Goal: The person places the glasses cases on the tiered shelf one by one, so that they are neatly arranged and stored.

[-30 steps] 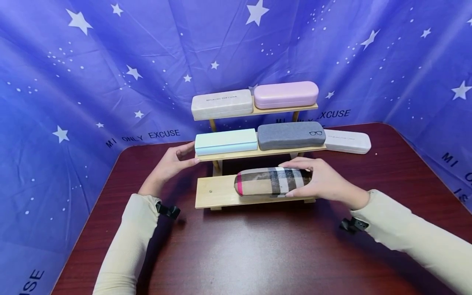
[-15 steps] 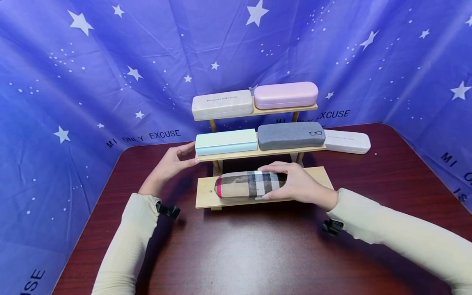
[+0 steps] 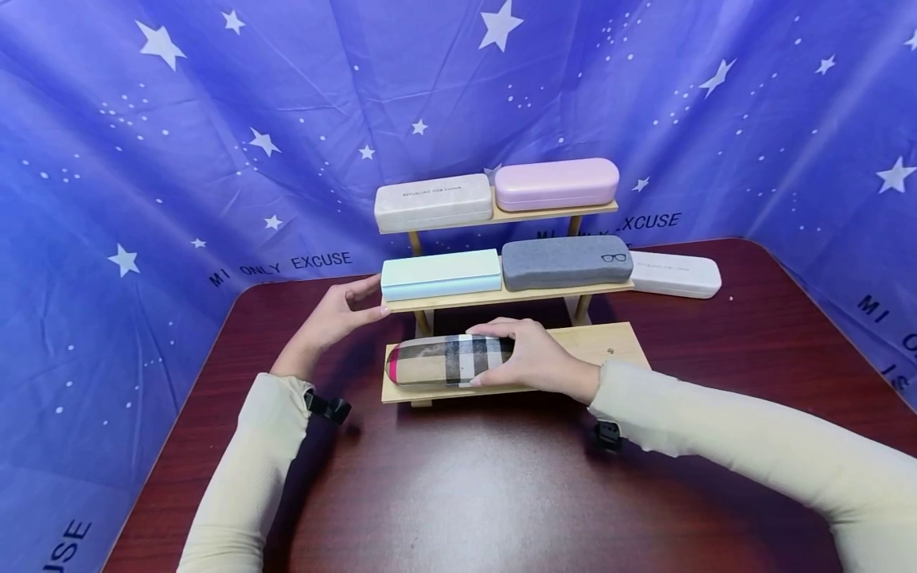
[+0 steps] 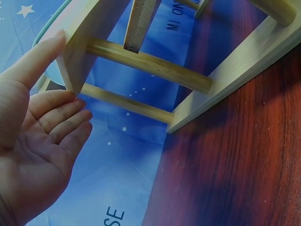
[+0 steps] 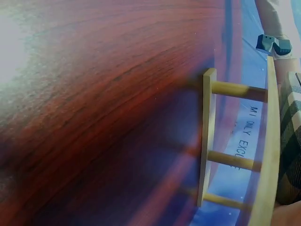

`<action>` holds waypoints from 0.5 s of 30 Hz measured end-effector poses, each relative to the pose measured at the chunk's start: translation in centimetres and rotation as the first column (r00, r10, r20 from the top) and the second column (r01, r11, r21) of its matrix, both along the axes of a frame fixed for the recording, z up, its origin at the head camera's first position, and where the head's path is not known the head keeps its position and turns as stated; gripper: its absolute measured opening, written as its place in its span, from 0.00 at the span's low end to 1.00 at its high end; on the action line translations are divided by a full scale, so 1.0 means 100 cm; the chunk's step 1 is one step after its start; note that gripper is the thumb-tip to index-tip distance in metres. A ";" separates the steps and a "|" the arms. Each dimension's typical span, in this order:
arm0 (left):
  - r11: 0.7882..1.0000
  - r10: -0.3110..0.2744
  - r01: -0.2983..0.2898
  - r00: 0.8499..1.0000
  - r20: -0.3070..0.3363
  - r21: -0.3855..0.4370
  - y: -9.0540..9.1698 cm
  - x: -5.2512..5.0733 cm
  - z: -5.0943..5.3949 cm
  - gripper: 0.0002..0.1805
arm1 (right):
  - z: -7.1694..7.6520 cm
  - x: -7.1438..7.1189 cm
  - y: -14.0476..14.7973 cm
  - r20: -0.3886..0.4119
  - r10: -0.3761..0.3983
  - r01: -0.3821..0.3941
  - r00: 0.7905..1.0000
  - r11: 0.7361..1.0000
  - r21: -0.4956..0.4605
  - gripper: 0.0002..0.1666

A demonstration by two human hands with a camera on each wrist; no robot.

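Observation:
My right hand grips a plaid glasses case, thumb along its front and fingers over its back. The case lies lengthwise at the left part of the bottom shelf of a wooden display rack. In the right wrist view the plaid case shows at the right edge, beside the shelf. My left hand holds the left end of the middle shelf between thumb and index finger. From the left wrist view, the other fingers of the left hand extend below the shelf end.
A pale blue case and a grey case sit on the middle shelf. On the top shelf are an off-white case and a pink case. Another white case lies on the dark red table, right of the rack.
My right hand has moved the plaid glasses case leftward along the bottom shelf, uncovering the shelf's right part. The left hand has stayed at the middle shelf's end.

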State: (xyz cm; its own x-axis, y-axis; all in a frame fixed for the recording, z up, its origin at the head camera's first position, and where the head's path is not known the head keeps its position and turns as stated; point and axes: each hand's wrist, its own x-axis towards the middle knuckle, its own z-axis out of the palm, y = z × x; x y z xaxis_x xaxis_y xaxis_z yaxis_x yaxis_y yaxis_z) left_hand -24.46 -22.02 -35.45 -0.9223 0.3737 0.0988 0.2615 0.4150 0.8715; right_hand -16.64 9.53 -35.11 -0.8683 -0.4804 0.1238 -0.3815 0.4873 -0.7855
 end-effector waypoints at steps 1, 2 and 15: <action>1.000 -0.002 0.002 1.000 0.001 0.002 0.000 0.000 0.000 0.36 | 0.000 -0.001 -0.002 0.007 -0.002 0.002 1.000 1.000 0.000 0.39; 1.000 -0.002 0.002 1.000 0.000 0.002 0.001 0.000 0.001 0.36 | 0.000 -0.001 -0.003 0.009 -0.002 0.002 1.000 1.000 0.002 0.39; 1.000 0.003 -0.003 1.000 0.026 -0.005 0.003 0.004 0.007 0.35 | -0.006 -0.006 -0.014 -0.021 0.021 -0.021 1.000 1.000 -0.002 0.39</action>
